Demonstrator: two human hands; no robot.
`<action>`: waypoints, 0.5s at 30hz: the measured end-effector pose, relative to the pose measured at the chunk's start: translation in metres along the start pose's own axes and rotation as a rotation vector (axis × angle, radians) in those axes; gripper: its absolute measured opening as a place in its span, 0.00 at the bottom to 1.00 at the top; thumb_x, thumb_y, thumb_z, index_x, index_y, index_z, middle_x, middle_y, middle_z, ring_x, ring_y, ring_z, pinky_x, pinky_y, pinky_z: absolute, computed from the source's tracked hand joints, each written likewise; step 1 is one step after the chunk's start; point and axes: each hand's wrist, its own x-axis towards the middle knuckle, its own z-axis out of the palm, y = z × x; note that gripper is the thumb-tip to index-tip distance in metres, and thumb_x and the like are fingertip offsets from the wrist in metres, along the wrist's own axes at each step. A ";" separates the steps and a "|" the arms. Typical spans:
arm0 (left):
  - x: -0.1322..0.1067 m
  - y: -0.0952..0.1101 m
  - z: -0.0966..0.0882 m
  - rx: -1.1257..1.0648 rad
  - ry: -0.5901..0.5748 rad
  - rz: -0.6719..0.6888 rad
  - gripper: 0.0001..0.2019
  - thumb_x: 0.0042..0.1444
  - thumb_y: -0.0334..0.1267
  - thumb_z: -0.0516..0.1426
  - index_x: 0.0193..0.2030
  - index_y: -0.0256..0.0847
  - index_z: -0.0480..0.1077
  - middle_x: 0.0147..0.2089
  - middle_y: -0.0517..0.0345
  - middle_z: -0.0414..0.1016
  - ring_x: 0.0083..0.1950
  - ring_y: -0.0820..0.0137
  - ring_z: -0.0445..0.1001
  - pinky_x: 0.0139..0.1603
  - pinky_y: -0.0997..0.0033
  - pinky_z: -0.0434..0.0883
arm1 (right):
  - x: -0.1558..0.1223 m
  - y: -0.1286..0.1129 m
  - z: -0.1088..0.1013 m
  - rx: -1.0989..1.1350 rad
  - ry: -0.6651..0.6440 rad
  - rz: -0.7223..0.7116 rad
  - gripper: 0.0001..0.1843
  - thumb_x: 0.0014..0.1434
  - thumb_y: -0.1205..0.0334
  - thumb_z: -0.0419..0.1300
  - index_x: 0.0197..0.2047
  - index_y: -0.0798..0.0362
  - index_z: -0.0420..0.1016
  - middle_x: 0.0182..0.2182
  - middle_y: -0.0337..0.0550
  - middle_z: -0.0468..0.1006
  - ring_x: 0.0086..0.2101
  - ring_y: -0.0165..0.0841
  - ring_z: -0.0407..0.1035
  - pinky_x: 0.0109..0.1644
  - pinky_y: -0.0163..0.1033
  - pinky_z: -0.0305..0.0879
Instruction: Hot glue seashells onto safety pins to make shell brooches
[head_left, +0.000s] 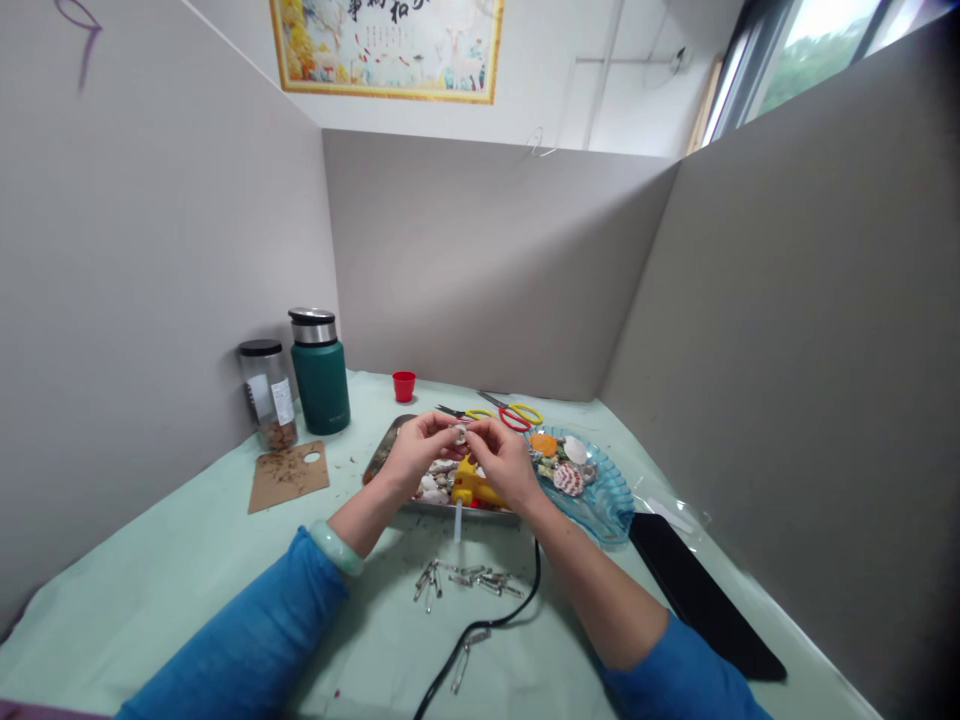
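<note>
My left hand (417,450) and my right hand (504,462) meet above a metal tray (384,455), fingertips pinched together on a small pale object (461,432) too small to name. Both hands are closed on it. Under them a yellow glue gun (471,486) lies in the tray among pale shells (433,486), a clear glue stick poking out toward me. Its black cord (487,625) runs down the table. Several small metal clips (465,580) lie scattered in front of the tray.
A blue glass dish (611,495) with shells sits right of the tray, a black flat object (701,595) beyond it. Scissors (514,412), a red cup (403,385), a green flask (320,372), a jar (268,393) and a brown card (289,475) stand behind and left. Grey partitions enclose the table.
</note>
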 end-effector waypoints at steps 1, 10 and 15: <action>0.000 0.000 0.000 -0.002 -0.014 -0.003 0.13 0.43 0.39 0.66 0.34 0.34 0.72 0.32 0.54 0.77 0.30 0.71 0.76 0.36 0.70 0.73 | 0.001 0.002 0.000 0.002 0.004 0.007 0.11 0.59 0.54 0.55 0.36 0.52 0.71 0.26 0.39 0.75 0.25 0.31 0.70 0.29 0.35 0.67; 0.005 -0.007 -0.005 0.037 -0.046 0.038 0.19 0.41 0.39 0.67 0.40 0.35 0.71 0.37 0.54 0.77 0.34 0.69 0.76 0.38 0.67 0.74 | 0.004 -0.001 -0.006 -0.115 0.122 -0.048 0.08 0.58 0.58 0.56 0.37 0.52 0.72 0.32 0.41 0.74 0.29 0.31 0.68 0.34 0.36 0.65; 0.004 -0.005 -0.003 0.105 -0.054 0.054 0.17 0.40 0.37 0.67 0.38 0.35 0.72 0.34 0.55 0.77 0.30 0.72 0.74 0.35 0.70 0.73 | 0.003 -0.008 -0.007 -0.196 0.115 -0.118 0.04 0.57 0.62 0.57 0.32 0.51 0.72 0.32 0.41 0.72 0.29 0.31 0.66 0.35 0.36 0.63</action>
